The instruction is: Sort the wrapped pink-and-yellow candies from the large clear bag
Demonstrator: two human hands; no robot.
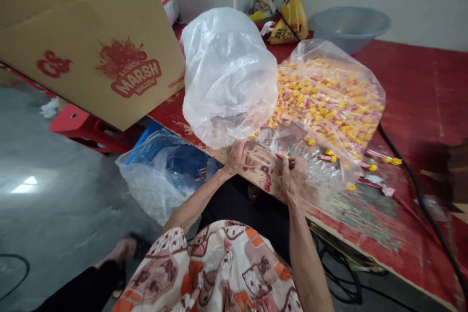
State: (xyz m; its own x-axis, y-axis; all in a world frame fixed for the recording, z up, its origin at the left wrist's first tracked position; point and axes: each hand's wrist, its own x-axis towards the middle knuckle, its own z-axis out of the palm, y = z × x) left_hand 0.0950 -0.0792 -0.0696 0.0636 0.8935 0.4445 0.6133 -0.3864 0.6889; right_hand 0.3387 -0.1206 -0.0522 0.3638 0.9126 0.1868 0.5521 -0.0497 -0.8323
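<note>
- Resting at the near edge of the red bench (420, 107), the left hand (236, 156) lies with its fingers curled onto the wrinkled mouth of the clear candy bag (329, 102); whether that grip is truly clamped on the plastic I cannot tell.
- The right hand (290, 180) sits just beside it, its grip closed on a small pink-and-yellow wrapped candy (283, 156) at the bag's mouth.
- The candy bag lies flat on the bench, its long axis running from the hands away toward the far right, with the open mouth pointing back at the person.
- Packed yellow and pink candies fill it; a few loose candies (380, 161) lie on the bench just right of the mouth.
- A puffed, nearly empty clear bag (226, 73) stands touching the candy bag's left side, crowding the left hand from above.
- A cardboard box (91, 39) marked MARSH MALLOW hangs over the bench's left corner.
- Below the bench edge, a blue bin lined with plastic (164, 165) sits just left of the left arm.
- Open bench surface stretches to the right, crossed by a black cable (420, 195).
- A grey basin (351, 27) and a yellow bag (290, 22) stand at the far edge by the wall.
</note>
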